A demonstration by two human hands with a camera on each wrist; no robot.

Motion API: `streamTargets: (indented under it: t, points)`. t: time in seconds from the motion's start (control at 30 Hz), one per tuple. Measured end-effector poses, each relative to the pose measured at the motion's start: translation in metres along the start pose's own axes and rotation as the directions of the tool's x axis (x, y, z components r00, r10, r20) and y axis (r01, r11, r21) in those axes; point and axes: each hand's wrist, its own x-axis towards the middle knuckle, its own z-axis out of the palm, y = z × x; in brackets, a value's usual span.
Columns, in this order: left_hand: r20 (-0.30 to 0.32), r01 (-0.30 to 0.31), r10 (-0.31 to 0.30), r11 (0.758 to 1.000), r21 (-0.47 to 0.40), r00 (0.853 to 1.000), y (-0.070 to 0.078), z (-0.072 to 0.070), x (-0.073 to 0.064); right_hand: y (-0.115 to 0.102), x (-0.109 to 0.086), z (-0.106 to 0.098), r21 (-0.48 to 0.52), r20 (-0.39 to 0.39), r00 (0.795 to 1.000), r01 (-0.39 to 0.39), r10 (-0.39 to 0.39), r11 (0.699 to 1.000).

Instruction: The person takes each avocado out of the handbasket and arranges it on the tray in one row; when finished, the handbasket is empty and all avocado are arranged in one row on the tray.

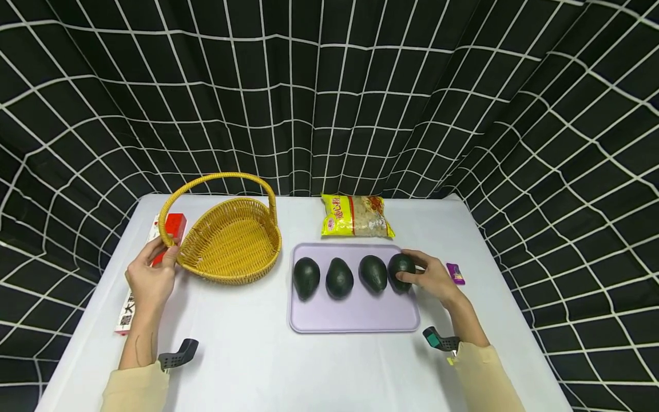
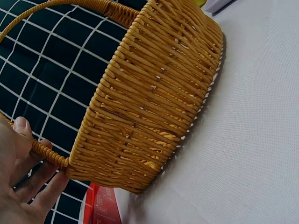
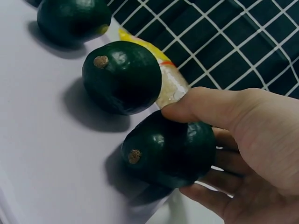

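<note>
My left hand (image 1: 151, 274) holds the yellow wicker basket (image 1: 231, 240) at the lower left end of its arched handle, where it meets the rim. The left wrist view shows the thumb and fingers around that handle end and the basket's woven side (image 2: 149, 98). On the lilac tray (image 1: 355, 320) several dark green avocados lie in a row. My right hand (image 1: 435, 279) grips the rightmost avocado (image 1: 401, 272), thumb on one side and fingers on the other. Beside it sits another avocado (image 3: 122, 79), with its brown stem end showing.
A yellow bag of dried food (image 1: 357, 216) lies behind the tray. To the right of the right hand is a small purple packet (image 1: 455, 273). A red and white box (image 1: 175, 226) lies partly behind the left hand and basket. Black gridded cloth (image 1: 309, 114) surrounds the white table.
</note>
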Motion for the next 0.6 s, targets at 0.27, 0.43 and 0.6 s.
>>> streamTargets:
  t: [0.27,0.43,0.6]
  points:
    - [0.019,0.014,-0.014,1.000,0.013,1.000,0.0004,-0.0004,0.0001,0.0005,0.0003,0.0000,0.010,0.013,1.000,-0.002,0.002,1.000]
    - [0.010,0.004,-0.004,1.000,0.025,1.000,0.0008,-0.0006,-0.0006,0.0003,-0.0003,0.0022,0.012,0.009,1.000,-0.002,0.001,1.000]
    - [-0.002,-0.014,0.014,1.000,0.000,1.000,0.0007,-0.0007,-0.0007,0.0002,-0.0010,0.0035,0.008,0.000,0.999,0.035,-0.035,0.999]
